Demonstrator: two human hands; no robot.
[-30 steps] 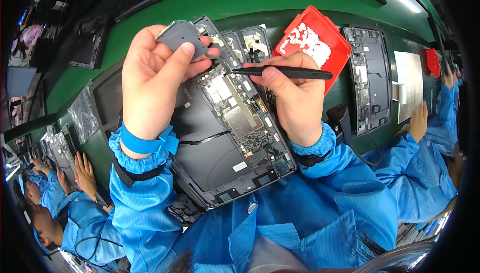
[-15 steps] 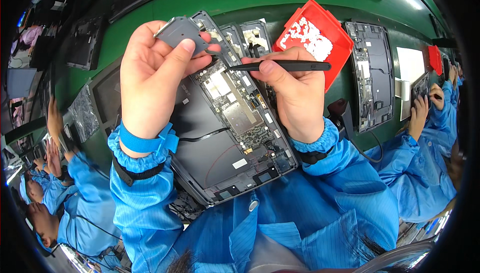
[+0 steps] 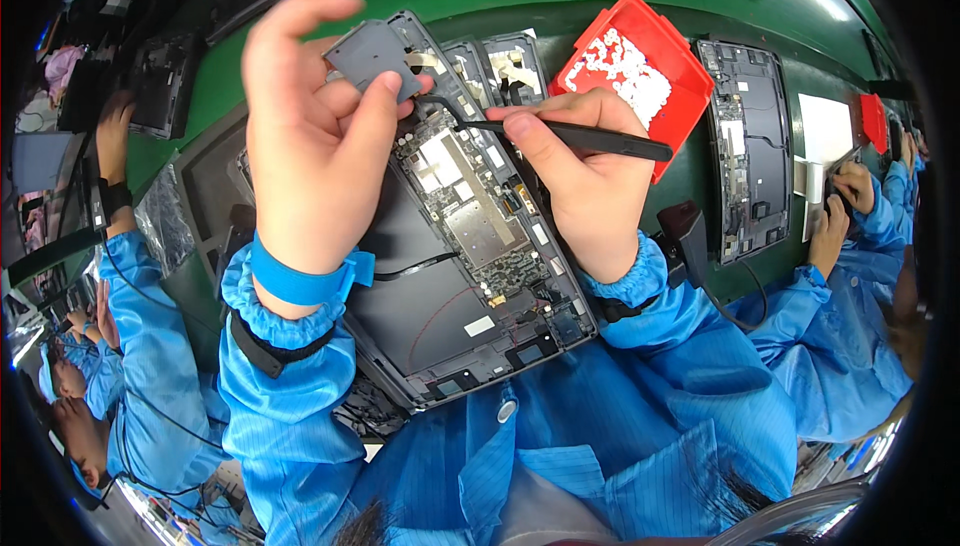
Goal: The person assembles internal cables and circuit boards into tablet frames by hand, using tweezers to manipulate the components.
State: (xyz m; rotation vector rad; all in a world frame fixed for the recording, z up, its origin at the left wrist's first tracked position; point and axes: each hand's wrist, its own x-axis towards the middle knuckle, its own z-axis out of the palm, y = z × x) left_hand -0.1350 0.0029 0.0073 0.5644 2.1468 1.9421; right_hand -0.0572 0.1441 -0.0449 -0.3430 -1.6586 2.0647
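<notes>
My left hand (image 3: 318, 136) pinches a flat grey plate (image 3: 368, 54) between the thumb and bent fingers, with its index finger stretched out above. A dark cable runs from near the plate's lower edge toward the circuit board (image 3: 480, 221). In my right hand (image 3: 600, 176) is a pair of black tweezers (image 3: 600, 139), held near level, tips pointing left over the board's upper end, by the cable. Whether the tips touch it, I cannot tell. Below both hands lies the opened dark casing (image 3: 405, 321) of an electronic device, tilted, with the board along its right side.
A red bin (image 3: 682, 101) of small white pieces stands beyond my right hand. Another opened casing (image 3: 745, 151) lies to the right, near a dark scanner-like device (image 3: 683, 231). Clear plastic wrap (image 3: 165, 216) lies left. Co-workers in blue sleeves (image 3: 150, 296) sit on both sides.
My left index finger has lifted off the plate, which has shifted slightly. The tweezers now slope down more to the right. A co-worker's arm at the left has reached forward.
</notes>
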